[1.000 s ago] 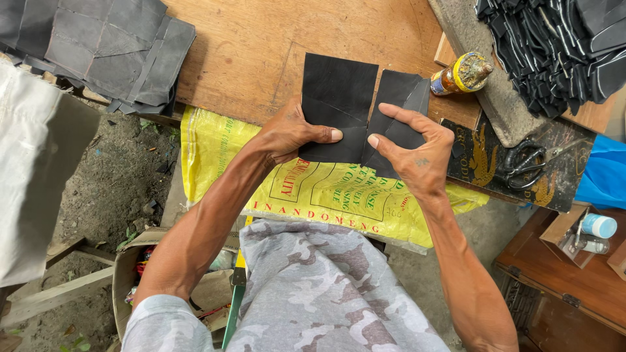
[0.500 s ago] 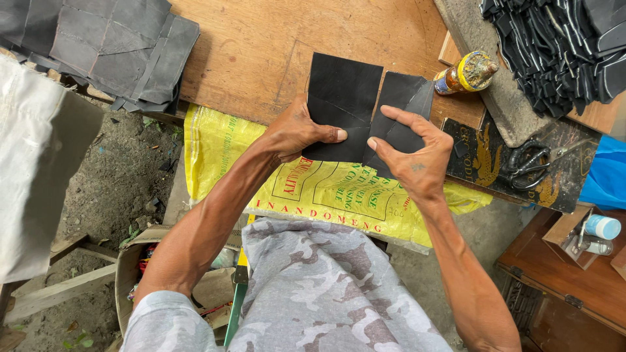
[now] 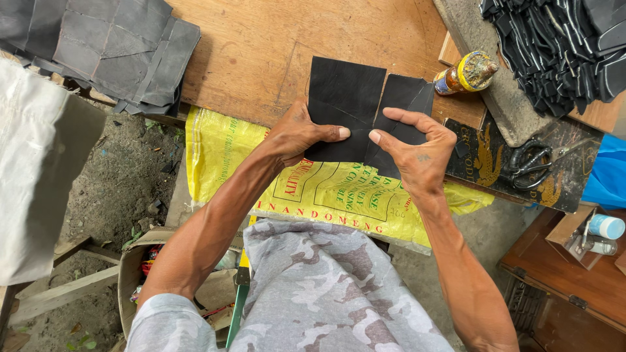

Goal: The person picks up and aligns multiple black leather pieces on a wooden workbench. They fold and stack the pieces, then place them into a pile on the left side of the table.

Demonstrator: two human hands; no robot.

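Two black sheets are gripped by the left hand and right hand and lined up edge to edge, so careful matching seems needed.

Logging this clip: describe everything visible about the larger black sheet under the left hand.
The larger black sheet is a flat, roughly square piece, matte and rubbery or leathery in look, with faint creases. It lies on the wooden board, its lower edge over the yellow sack. The left hand pinches its lower part; its right edge meets the smaller black piece held by the right hand.
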